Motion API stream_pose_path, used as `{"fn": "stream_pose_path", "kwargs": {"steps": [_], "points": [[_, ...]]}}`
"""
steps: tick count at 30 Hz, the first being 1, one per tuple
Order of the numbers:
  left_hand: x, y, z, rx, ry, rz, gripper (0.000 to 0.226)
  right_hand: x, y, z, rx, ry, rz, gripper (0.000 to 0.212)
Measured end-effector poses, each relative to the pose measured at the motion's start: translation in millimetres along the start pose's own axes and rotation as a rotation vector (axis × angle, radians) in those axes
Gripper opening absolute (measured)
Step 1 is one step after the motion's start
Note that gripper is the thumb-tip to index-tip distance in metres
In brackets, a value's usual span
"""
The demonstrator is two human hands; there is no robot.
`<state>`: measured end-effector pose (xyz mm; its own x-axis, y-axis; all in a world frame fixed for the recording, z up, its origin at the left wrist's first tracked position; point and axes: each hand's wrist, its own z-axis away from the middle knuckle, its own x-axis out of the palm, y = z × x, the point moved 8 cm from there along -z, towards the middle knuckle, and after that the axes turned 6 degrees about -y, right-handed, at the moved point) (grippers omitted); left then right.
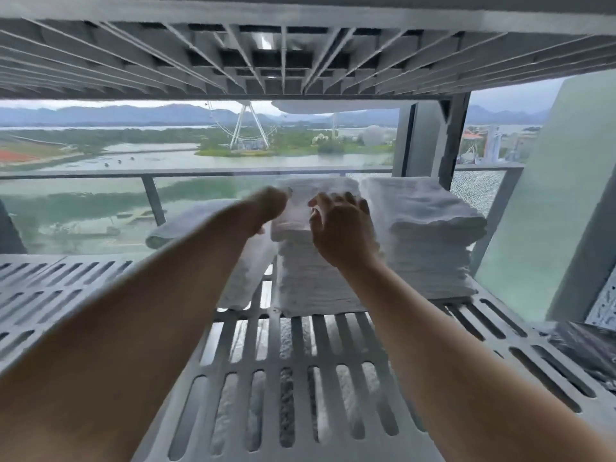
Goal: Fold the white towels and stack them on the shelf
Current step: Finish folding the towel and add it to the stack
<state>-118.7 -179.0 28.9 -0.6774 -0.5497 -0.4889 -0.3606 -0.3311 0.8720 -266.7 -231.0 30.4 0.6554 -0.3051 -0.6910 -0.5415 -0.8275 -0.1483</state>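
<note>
- Head view, the towel: the folded white terry towel [295, 211] sits on top of the middle stack of folded white towels [310, 285], at the centre of the grey slotted plastic shelf [300, 378] and toward its far edge.
- Head view, your left hand [271, 208]: it is at the towel's 9 o'clock edge, blurred and with its fingers hidden. I cannot tell whether it grips or only touches.
- Head view, your right hand [340, 228]: it lies at the towel's 3 o'clock side. The fingers [350, 198] are bent over the far corner and the thumb is on the top face, so it reads as holding the towel.
- Head view, neighbours: a second stack of folded white towels [430, 241] stands just beside the middle stack at 3 o'clock. A loosely rolled white towel [200, 218] lies at 9 o'clock. The ribbed grey underside of the upper shelf [283, 61] hangs at 12 o'clock.
- Handling, as I judge it: the towel should be light, soft and floppy, not slippery or fragile. Its folds will likely spring open if you lift one corner.
- Where to hold: take both short edges with flat palms, or pinch through all the layers. Then square it to the stack's near edge so the pile does not lean.
</note>
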Motion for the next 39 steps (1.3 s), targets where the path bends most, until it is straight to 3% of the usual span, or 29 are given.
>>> {"fn": "stream_pose_path", "kwargs": {"steps": [3,10,14,16,26,32,39], "points": [[18,-15,2,-0.015,-0.129,0.125,0.052,13,8,7,0.088,-0.017,0.091,0.037],[64,-61,6,-0.024,-0.182,0.471,0.075,17,28,15,0.241,-0.03,0.094,0.037],[78,-77,16,-0.032,-0.245,0.602,0.11,15,24,19,0.253,-0.024,0.096,0.035],[77,-79,21,-0.026,-0.199,0.604,0.119,15,23,21,0.248,-0.014,0.091,0.033],[78,-66,17,0.144,-0.1,0.569,0.09,23,32,22,0.241,-0.014,0.11,0.032],[86,-70,16,0.099,-0.177,0.642,0.099,20,30,25,0.219,0.013,0.072,0.026],[83,-73,18,0.022,-0.069,0.655,0.074,29,19,-8,0.17,-0.24,0.07,0.042]]}}
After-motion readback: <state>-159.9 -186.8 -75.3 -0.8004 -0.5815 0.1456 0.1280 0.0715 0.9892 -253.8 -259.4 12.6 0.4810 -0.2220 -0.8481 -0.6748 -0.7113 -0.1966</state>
